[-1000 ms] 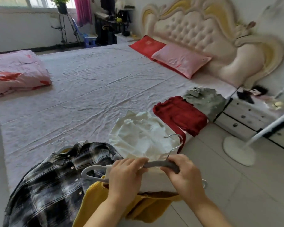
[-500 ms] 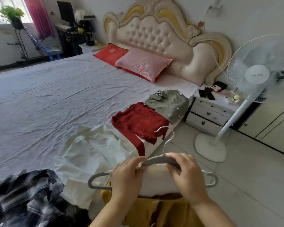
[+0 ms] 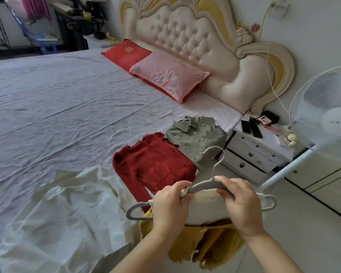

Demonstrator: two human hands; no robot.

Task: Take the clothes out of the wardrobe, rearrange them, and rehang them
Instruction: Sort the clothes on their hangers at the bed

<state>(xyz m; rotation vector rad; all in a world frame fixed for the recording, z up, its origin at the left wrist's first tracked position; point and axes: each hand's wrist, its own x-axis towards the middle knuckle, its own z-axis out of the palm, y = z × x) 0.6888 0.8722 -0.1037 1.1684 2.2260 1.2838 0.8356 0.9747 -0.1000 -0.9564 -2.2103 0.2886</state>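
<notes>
Both hands hold a grey hanger point(image 3: 203, 189) with a metal hook, above the bed's near edge. My left hand point(image 3: 170, 205) grips its left shoulder together with a bit of white fabric; my right hand point(image 3: 241, 205) grips its right shoulder. A mustard-yellow garment point(image 3: 205, 245) with a white upper part hangs below the hanger. On the bed point(image 3: 57, 107) lie a white shirt point(image 3: 67, 219), a red sweater point(image 3: 156, 164) and an olive-green shirt point(image 3: 197, 138), laid side by side along the edge.
A white bedside cabinet point(image 3: 258, 152) with phones and small items on top stands right of the bed. A white standing fan point(image 3: 323, 117) rises at the far right. Red and pink pillows point(image 3: 165, 73) lie against the padded headboard point(image 3: 205, 42). Pale tiled floor lies at lower right.
The view has swung right: the plaid shirt and folded pink quilt left the frame, and the fan and cabinet came in. Both hands have kept their hold on the hanger.
</notes>
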